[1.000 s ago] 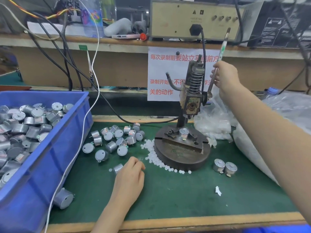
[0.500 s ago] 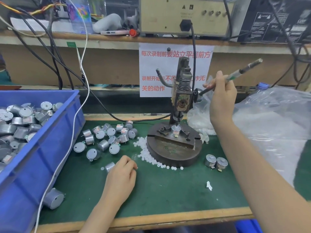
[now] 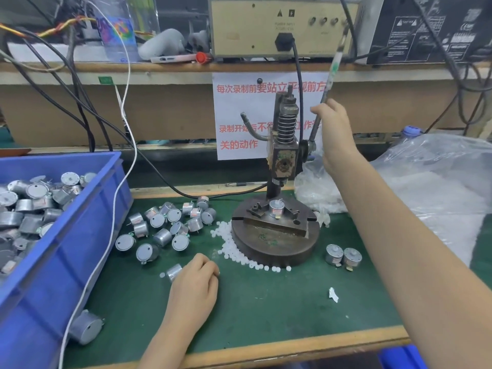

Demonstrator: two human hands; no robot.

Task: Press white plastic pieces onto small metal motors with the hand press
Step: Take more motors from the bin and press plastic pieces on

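Note:
The hand press [image 3: 282,145] stands on a round metal base [image 3: 274,243] in the middle of the green mat. A small metal motor [image 3: 275,208] sits in the fixture under the ram. My right hand [image 3: 334,129] grips the press lever [image 3: 326,86], which points almost straight up. My left hand [image 3: 195,282] rests curled on the mat and holds a motor [image 3: 173,271] at its fingertips. Small white plastic pieces [image 3: 229,243] lie scattered along the base's left and front edge.
A blue bin [image 3: 80,235] full of motors stands at the left. Several loose motors [image 3: 165,225] lie between bin and press. Two motors [image 3: 343,255] sit right of the base. Clear plastic bags [image 3: 436,182] fill the right side. A white cable [image 3: 117,198] hangs over the bin.
The lever went down from upright half a second ago and is now back up, my right hand still gripping it. The ram has lifted off the motor. My left hand has stayed put.

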